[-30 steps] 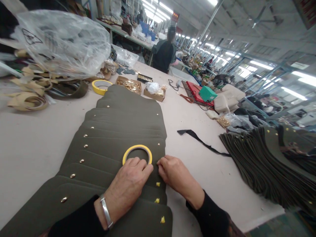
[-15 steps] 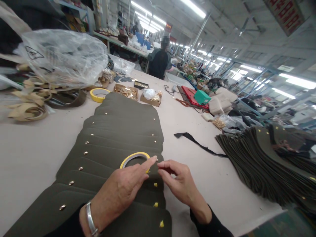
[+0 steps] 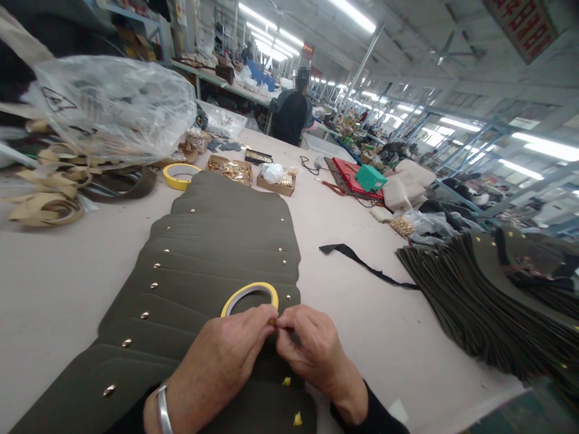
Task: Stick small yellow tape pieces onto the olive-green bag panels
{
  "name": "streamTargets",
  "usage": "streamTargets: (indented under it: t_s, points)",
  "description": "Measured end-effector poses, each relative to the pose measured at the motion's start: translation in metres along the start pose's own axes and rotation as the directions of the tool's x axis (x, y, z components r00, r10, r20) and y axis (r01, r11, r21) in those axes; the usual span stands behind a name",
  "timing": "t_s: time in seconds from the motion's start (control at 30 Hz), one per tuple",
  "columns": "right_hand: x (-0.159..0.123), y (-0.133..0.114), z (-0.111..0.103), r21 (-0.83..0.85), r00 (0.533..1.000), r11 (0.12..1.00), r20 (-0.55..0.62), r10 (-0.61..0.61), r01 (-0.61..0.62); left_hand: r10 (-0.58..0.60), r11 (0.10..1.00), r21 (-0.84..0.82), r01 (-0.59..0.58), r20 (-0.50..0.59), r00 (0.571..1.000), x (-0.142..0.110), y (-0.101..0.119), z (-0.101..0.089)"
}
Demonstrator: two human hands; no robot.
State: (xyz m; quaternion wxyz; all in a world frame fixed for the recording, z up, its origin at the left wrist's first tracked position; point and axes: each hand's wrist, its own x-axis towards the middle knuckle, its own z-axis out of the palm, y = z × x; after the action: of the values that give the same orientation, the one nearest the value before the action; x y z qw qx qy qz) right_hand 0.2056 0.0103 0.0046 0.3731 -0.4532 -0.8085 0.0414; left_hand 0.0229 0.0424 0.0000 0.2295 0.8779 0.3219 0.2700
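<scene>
Yellow tabs [image 3: 297, 418] marked the near right margin of the overlapping olive panels [image 3: 221, 235], above which the left hand [image 3: 221, 343] appeared to grip the yellow tape roll [image 3: 242, 289] by its near rim. The right hand [image 3: 314, 337] was pinched closed against the left fingertips, any scrap between them being too small to tell; a steady roll and a small, firm pinch, with little pressure on the panels, would probably have served best. Farther off stood two boxes of gold-coloured pieces [image 3: 229, 170].
</scene>
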Motion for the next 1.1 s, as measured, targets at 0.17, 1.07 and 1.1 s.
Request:
streamTargets:
  t_s: [0.17, 1.07, 1.1]
  points:
    - [-0.001, -0.006, 0.005, 0.086, 0.970, 0.968, -0.033, 0.241, -0.238, 0.026, 0.991, 0.133, -0.023, -0.023, 0.999, 0.003, -0.003, 0.004]
    - [0.016, 0.047, 0.006, -0.014, 0.756, 0.781, 0.240, 0.609, -0.625, -0.181, 0.942, 0.323, 0.084, 0.282, 0.942, 0.008, 0.003, 0.017]
    - [0.015, 0.048, 0.005, -0.029, 0.760, 0.787, 0.239, 0.604, -0.616, -0.184, 0.942, 0.324, 0.086, 0.284, 0.941, 0.008, 0.003, 0.016]
